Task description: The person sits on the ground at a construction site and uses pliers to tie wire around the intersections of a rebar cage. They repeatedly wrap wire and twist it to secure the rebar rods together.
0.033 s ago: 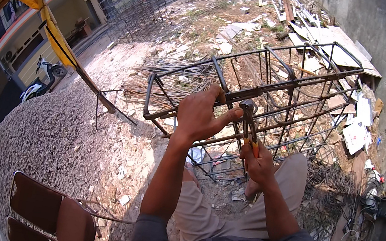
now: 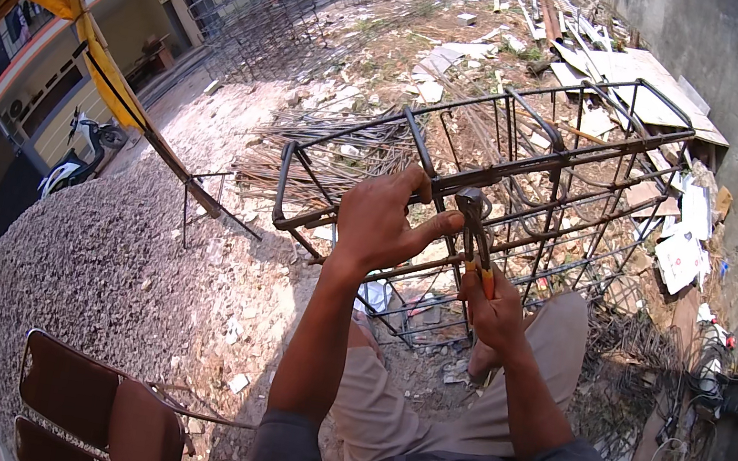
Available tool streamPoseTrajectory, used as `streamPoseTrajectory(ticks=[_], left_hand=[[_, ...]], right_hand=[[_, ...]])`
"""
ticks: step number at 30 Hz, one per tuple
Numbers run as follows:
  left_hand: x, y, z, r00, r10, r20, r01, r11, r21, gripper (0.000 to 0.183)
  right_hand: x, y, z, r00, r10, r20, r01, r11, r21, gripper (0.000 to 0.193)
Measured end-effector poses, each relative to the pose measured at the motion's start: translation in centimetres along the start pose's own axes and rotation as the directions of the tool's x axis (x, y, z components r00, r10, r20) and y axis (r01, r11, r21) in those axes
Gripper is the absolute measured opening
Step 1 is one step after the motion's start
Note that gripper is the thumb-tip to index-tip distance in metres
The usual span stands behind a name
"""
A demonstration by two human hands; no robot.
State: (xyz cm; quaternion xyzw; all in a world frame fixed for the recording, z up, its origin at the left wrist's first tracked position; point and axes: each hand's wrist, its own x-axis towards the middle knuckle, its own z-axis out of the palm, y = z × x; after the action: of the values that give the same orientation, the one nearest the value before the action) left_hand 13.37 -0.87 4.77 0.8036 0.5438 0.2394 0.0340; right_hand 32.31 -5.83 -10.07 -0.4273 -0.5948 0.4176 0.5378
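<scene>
Head view: nearly identical to the earlier frame. Left hand [image 2: 378, 217]: fingers curled over rebar cage [image 2: 558, 163] top bar. Right hand [image 2: 496, 313]: clenched round handles of pincers [image 2: 471, 204], whose head lies beyond its fingers, beside left thumb.

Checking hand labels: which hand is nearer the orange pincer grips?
Right. Right hand holds the orange pincer grips; left hand is above-left of them, on the rebar cage.
</scene>
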Motion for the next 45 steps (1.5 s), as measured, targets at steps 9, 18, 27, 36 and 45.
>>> streamPoseTrajectory(ticks=[9,18,27,36,45], left_hand=[[-0.7,-2.3,1.4,0.940,0.279,-0.193,-0.292,0.956,-0.037,0.030],[-0.8,-2.4,2.0,0.923,0.258,-0.285,-0.292,0.953,-0.080,0.023],[0.3,-1.9,2.1,0.949,0.108,-0.295,-0.152,0.979,-0.132,0.027],[4.1,-4.1,3.2,0.961,-0.023,-0.274,-0.033,0.979,-0.200,0.034],[4.8,-4.1,1.6,0.958,0.111,-0.266,-0.154,0.977,-0.146,0.016]], right_hand=[[1.8,-1.8,1.1,0.981,-0.183,-0.064,0.162,0.956,-0.246,0.026],[0.2,0.4,-0.5,0.998,-0.057,-0.036,0.065,0.956,0.287,0.047],[-0.2,-4.0,-9.8,0.966,0.148,-0.211,-0.083,0.954,0.290,0.043],[20.0,-15.0,-18.1,0.992,-0.057,-0.113,-0.006,0.872,-0.490,0.042],[40.6,-11.0,-14.6,0.931,0.156,0.330,0.264,0.335,-0.904,0.048]])
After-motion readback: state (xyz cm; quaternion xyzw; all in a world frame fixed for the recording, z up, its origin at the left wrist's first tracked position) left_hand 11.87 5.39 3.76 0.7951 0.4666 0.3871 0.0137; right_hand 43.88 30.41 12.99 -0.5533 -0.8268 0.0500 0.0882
